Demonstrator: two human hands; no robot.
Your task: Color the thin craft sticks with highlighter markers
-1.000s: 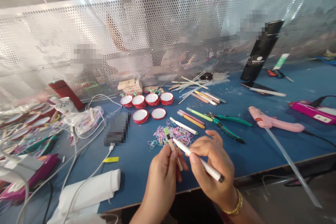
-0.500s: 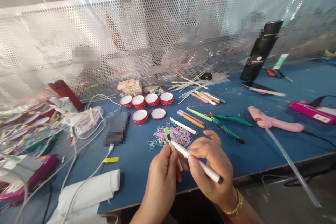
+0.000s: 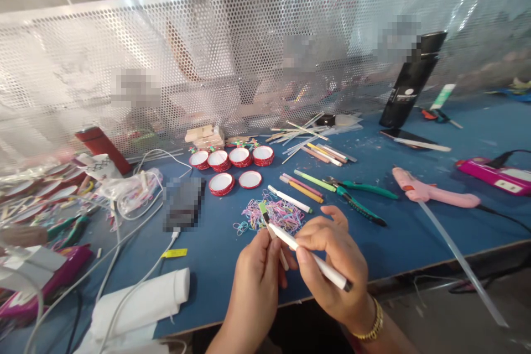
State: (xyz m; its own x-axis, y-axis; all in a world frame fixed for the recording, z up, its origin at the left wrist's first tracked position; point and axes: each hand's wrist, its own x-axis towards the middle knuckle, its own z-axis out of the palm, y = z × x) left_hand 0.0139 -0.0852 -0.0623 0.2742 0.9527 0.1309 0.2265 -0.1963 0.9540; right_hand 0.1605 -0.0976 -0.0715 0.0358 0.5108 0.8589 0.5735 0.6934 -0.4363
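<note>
My left hand pinches a small wooden stick, which has a green tip and a black band below it. In my right hand is a white marker with a black end, its point at the black band on the stick. Fingers and thumb are closed round the marker's barrel. Behind the stick lies a pile of colourful rubber bands. Just beyond my right hand, a white pen with a green end rests on the blue table.
Stacked red-rimmed lids, more markers, green-handled pliers and a pink glue gun lie around. A phone with a cable and a white roll sit leftward. A perforated metal screen stands behind.
The marker and both hands stay almost in place, with the marker's point still at the stick's black band. At the far left edge, a blurred skin-toned shape has come into view.
</note>
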